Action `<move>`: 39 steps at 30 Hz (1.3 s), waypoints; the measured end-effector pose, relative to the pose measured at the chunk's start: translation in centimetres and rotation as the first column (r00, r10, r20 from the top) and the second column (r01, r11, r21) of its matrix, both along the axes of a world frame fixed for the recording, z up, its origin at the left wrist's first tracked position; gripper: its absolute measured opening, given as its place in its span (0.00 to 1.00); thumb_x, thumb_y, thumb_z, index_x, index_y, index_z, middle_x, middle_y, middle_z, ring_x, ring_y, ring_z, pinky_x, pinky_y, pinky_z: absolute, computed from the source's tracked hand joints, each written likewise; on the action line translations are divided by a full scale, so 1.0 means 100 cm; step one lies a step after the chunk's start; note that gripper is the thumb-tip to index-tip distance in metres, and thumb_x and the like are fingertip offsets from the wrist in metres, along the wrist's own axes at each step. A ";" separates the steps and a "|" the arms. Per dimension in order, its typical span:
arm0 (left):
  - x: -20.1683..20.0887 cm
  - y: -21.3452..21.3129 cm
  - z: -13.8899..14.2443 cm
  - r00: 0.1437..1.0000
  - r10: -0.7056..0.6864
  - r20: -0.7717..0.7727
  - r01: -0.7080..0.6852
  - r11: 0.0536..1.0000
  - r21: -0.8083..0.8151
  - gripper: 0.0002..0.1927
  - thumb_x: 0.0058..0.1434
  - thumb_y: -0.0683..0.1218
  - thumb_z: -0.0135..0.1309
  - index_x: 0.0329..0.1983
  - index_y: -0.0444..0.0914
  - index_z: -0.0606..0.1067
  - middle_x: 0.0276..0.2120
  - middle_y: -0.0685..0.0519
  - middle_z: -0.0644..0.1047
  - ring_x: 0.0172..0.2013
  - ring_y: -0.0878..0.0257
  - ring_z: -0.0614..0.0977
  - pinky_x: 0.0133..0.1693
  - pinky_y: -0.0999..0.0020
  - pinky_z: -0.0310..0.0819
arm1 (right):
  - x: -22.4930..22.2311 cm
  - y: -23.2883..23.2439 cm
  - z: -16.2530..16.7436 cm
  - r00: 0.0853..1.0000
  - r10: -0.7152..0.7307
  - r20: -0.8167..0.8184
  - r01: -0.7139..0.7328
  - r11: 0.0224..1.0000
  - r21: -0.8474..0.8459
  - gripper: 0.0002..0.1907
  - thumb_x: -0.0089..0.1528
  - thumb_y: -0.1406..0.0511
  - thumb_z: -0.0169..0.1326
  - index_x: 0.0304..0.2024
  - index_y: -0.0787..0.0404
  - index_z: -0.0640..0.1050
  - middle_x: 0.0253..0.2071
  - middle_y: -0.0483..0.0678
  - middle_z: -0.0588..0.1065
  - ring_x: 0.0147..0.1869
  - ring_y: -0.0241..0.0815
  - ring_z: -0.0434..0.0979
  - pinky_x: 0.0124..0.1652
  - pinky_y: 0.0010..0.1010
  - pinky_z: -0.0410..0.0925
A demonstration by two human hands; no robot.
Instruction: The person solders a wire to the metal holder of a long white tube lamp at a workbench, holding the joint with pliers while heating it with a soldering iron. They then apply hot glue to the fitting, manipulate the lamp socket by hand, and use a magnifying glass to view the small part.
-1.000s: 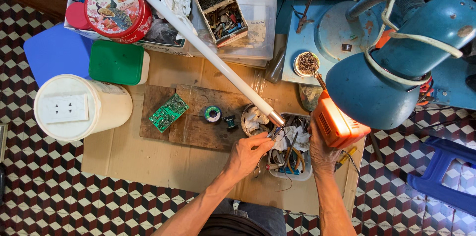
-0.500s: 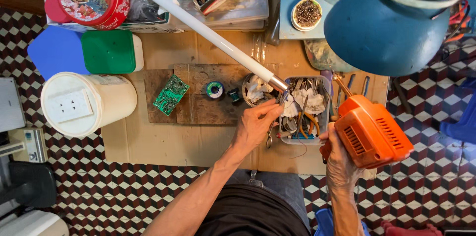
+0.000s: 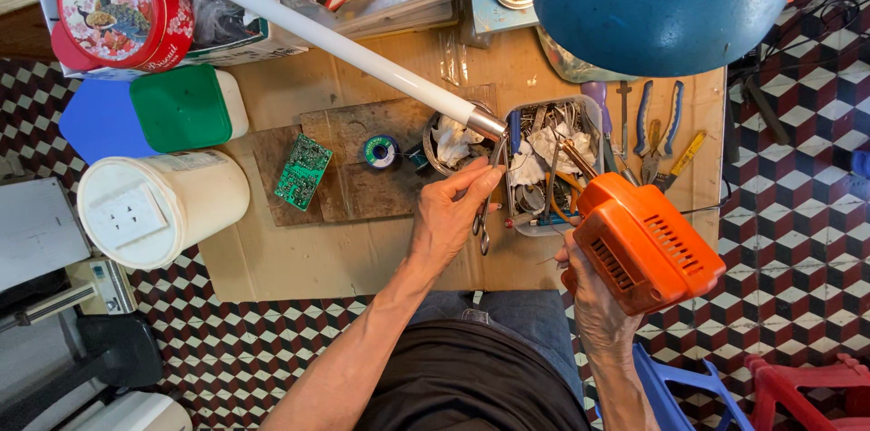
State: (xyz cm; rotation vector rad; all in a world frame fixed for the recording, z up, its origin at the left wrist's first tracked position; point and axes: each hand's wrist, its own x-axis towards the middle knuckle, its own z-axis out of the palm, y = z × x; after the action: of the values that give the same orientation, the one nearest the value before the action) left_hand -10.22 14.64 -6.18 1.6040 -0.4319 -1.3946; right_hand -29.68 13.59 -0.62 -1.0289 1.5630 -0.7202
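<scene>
Orange plastic fills the lower right of the head view: my right hand is wrapped tight around the grip of an orange soldering gun, whose copper tip points up and left over the clear tool tray. My left hand is closed in a pinch on a thin metal tool, seemingly tweezers, though I cannot tell their exact kind; they hang down from my fingertips just beside the tray's near corner. Directly above that hand lies the metal end cap of a long white fluorescent tube, which runs diagonally up and left across the cardboard-covered table. Near it, on a dark wooden board, sit a green circuit board and a small spool of solder, both untouched. Pliers and screwdrivers lie to the right of the tray under a blue lamp shade. A white bucket, a green-lidded container and a red biscuit tin stand at the left.

Judged from this: both tools are in hand, but the gun's tip touches nothing yet, so any joining appears not yet begun.
</scene>
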 end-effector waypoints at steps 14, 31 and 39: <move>0.004 -0.005 -0.004 1.000 -0.008 -0.027 0.008 1.000 0.005 0.19 0.63 0.54 0.58 0.52 0.39 0.81 0.64 0.37 0.73 0.53 0.59 0.82 0.44 0.69 0.85 | 0.003 0.002 -0.004 1.000 0.004 0.000 -0.004 0.999 0.036 0.09 0.64 0.62 0.60 0.43 0.59 0.79 0.27 0.42 0.77 0.23 0.27 0.72 0.20 0.20 0.65; 0.002 -0.004 -0.005 1.000 0.002 -0.012 -0.002 1.000 0.002 0.21 0.63 0.55 0.58 0.53 0.39 0.81 0.65 0.37 0.71 0.56 0.57 0.81 0.44 0.69 0.85 | -0.002 0.002 -0.008 0.969 0.242 -0.060 -0.249 0.945 -0.211 0.03 0.68 0.66 0.58 0.40 0.60 0.79 0.30 0.42 0.78 0.30 0.30 0.77 0.28 0.23 0.71; 0.004 -0.004 -0.005 0.999 0.016 -0.040 -0.017 1.000 -0.006 0.21 0.63 0.55 0.58 0.54 0.38 0.80 0.66 0.37 0.71 0.57 0.57 0.80 0.45 0.69 0.84 | -0.001 0.006 -0.018 0.989 0.139 -0.042 -0.140 0.990 -0.024 0.04 0.64 0.67 0.59 0.40 0.62 0.79 0.28 0.45 0.78 0.25 0.32 0.74 0.21 0.24 0.67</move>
State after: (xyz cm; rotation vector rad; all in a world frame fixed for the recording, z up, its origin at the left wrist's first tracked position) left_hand -9.85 14.26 -6.70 1.5683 -0.3986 -1.4090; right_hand -29.81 14.17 -2.47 -1.1668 1.5027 -0.6291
